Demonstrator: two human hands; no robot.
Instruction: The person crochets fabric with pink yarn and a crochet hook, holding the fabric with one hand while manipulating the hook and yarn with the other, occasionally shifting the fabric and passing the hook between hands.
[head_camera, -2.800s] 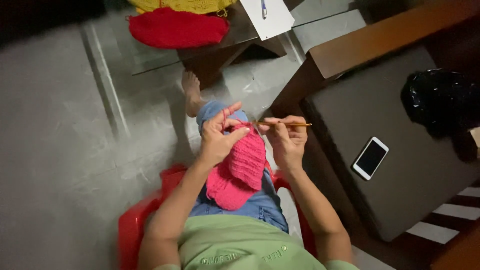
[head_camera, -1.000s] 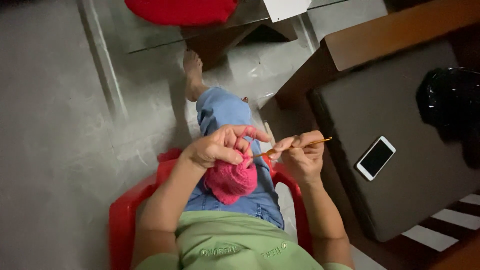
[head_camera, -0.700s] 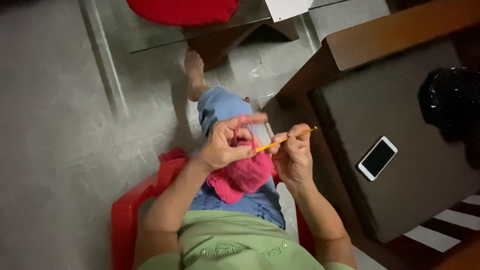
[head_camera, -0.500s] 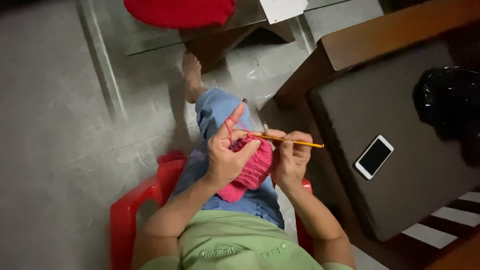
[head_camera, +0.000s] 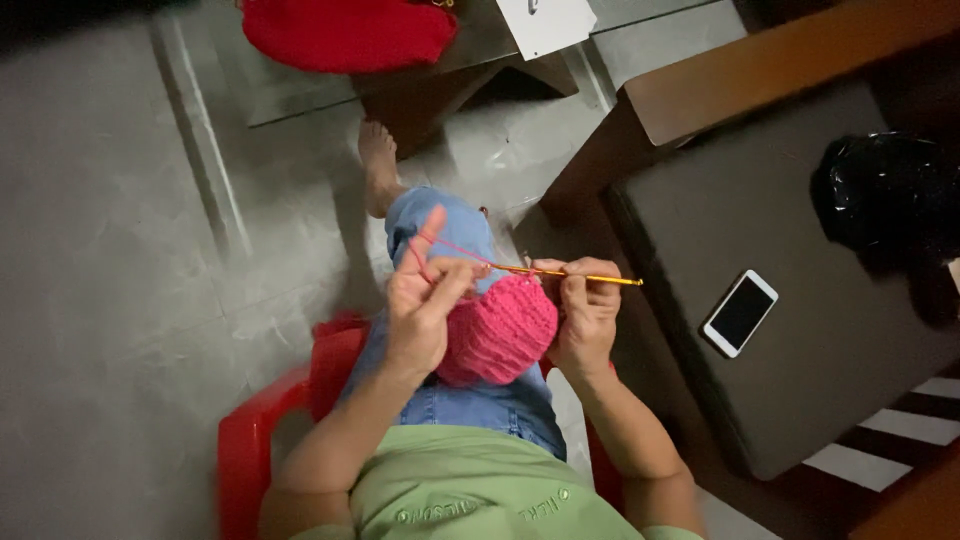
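Crochet work (head_camera: 497, 330), a pink piece, lies over the person's lap on the blue jeans (head_camera: 450, 400), between both hands. Left hand (head_camera: 422, 305) has its fingers (head_camera: 432, 228) partly spread, index raised, with a strand of pink yarn (head_camera: 450, 247) running over it; thumb and lower fingers pinch the left edge of the work. Right hand (head_camera: 585, 315) has its fingers closed on a yellow hook (head_camera: 575, 275), which lies almost level, its tip pointing left into the top edge of the work, its tail sticking out to the right past the knuckles. The person sits on a red chair (head_camera: 262, 440) in a green shirt (head_camera: 470, 490), one bare foot (head_camera: 378, 165) out on the grey floor (head_camera: 110, 300).

To the right stands a dark table (head_camera: 800, 400) with a white phone (head_camera: 740, 312) lying face up and a black bag (head_camera: 880, 200) near its far side. Ahead, a glass table (head_camera: 300, 95) carries a red knitted thing (head_camera: 345, 35) and a white sheet (head_camera: 548, 22).
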